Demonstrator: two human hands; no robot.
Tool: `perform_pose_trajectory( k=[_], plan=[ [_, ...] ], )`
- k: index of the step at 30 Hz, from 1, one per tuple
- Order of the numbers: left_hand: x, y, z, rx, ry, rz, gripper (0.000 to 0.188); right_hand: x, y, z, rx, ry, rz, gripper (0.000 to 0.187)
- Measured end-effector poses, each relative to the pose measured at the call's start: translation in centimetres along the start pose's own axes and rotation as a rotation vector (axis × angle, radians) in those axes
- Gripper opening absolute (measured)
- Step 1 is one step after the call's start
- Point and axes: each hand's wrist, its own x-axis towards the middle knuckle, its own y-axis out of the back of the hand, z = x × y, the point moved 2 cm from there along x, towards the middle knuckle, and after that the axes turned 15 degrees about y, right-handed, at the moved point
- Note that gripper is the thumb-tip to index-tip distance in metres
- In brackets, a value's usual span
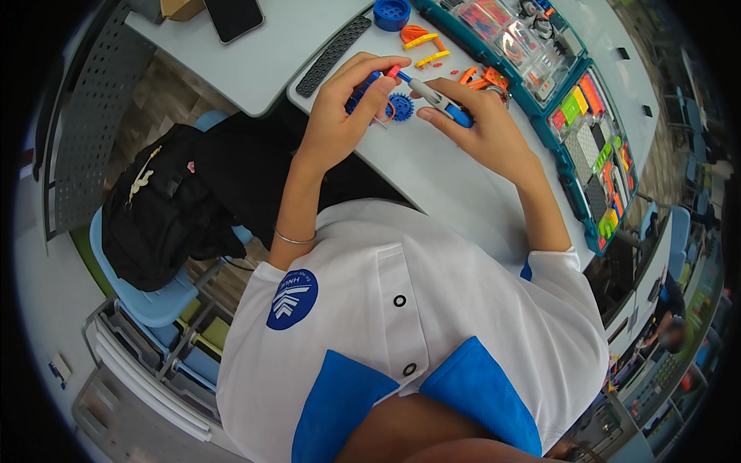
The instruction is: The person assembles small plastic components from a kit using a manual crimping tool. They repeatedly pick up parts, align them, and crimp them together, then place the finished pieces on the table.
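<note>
My left hand [345, 108] is closed, pinching a small red plastic piece [394, 72] between thumb and fingertips. Dark blue toy parts [360, 94] show by its palm, partly hidden by the fingers. Wrapped around a grey-and-blue handheld tool [441, 101], my right hand [485, 122] points the tool's thin blue tip at the red piece. Tip and piece meet or nearly meet; I cannot tell which. A blue gear wheel [400, 107] sits just below, between the hands. Orange parts [486, 78] lie beyond the right hand.
A teal case [540, 127] of sorted building parts stands open at the right. Farther back are a blue wheel [391, 14], yellow and orange pieces [423, 45] and a dark tread strip [333, 58]. A phone [234, 18] lies on the left table; a black backpack [166, 212] rests on a chair.
</note>
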Motion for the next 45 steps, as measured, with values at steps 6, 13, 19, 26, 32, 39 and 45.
perform_pose_trajectory(
  k=[6, 13, 19, 26, 32, 39, 45],
  plan=[
    [0.1, -0.4, -1.2, -0.106, 0.023, 0.056, 0.033, 0.2, 0.2, -0.2, 0.437, -0.289, -0.107, 0.038],
    [0.7, 3.1, -0.4, -0.050, 0.082, 0.132, 0.029, -0.2, 2.2, 0.8, 0.342, -0.303, -0.025, 0.032],
    [1.9, -0.3, -1.8, -0.324, 0.324, -0.046, 0.038, -0.6, 2.5, 1.0, -0.018, -0.108, -0.053, 0.035],
    [2.5, -3.2, -2.0, -0.388, 0.475, -0.208, 0.018, -1.5, 2.8, 1.7, -0.077, -0.104, -0.180, 0.044],
    [3.2, -3.2, -2.2, -0.175, 0.388, 0.027, 0.014, -2.5, 5.0, 1.5, -0.202, -0.204, -0.275, 0.057],
    [4.5, -4.6, -3.1, 0.577, -0.023, 0.179, 0.018, -3.0, 6.3, 1.4, -0.324, -0.325, -0.304, 0.062],
    [4.4, -4.9, -2.2, 0.560, -0.014, 0.157, 0.021, -3.1, 6.0, 1.5, -0.376, -0.292, -0.329, 0.062]
  ],
)
